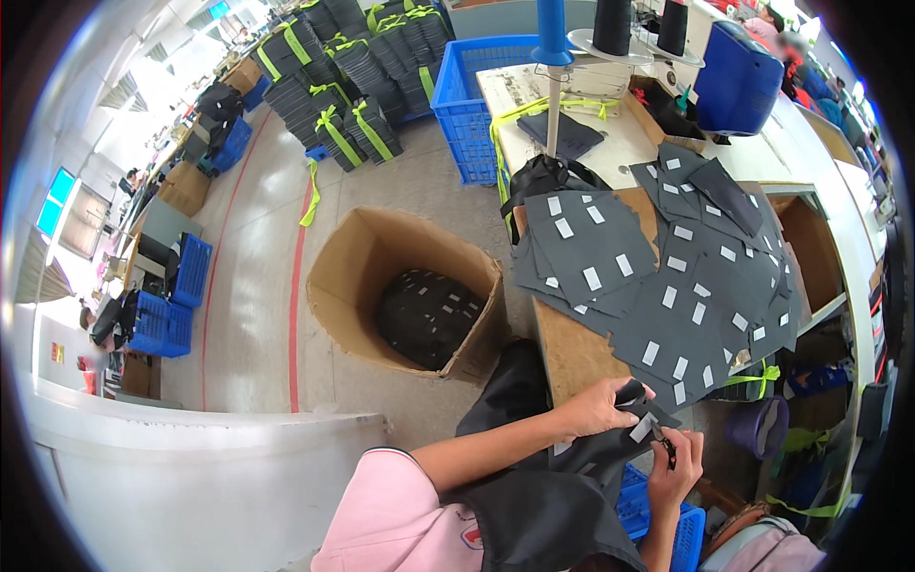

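Observation:
My left hand [593,408] is closed on the upper edge of a dark fabric piece [605,450], which hangs over my lap and carries white rectangular patches. In my right hand [681,469] is a small pair of thread snips [669,456] with black handles. Their metal tip lies against a white patch [644,427] on the fabric, just right of my left fingers. Beyond my hands, a spread of similar dark fabric pieces [629,307] with white patches covers much of the worktable [575,355].
An open cardboard box [334,296] with dark patched pieces inside stands left of the table. Blue crates [467,143] stand behind it and below my right hand. Thread cones [612,27] rise above the table. Tied dark stacks [372,76] stand on the floor farther back.

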`<state>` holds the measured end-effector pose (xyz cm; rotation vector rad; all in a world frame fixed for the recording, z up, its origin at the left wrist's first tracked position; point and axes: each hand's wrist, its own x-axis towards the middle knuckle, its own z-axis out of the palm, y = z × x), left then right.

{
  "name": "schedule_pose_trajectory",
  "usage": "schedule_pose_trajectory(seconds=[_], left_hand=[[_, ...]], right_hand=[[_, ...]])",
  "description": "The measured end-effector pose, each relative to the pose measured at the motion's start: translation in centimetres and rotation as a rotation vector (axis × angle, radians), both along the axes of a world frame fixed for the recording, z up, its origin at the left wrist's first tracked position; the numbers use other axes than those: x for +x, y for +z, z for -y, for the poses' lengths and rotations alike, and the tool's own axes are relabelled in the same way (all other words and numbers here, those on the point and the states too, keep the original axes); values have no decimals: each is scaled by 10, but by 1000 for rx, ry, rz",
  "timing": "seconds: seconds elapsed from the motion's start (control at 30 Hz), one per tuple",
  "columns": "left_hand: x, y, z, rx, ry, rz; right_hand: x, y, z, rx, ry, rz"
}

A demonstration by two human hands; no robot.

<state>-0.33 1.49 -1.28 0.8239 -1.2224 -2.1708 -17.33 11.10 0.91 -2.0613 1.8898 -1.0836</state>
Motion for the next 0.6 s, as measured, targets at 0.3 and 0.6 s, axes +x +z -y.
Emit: schedule_pose_trajectory(seconds=[0.3, 0.6], left_hand=[[2, 5, -3, 18, 6, 4], [7, -3, -6, -69, 21, 31]], right_hand=[[7, 6, -3, 32, -115, 311], [7, -2, 13, 285, -89, 582]])
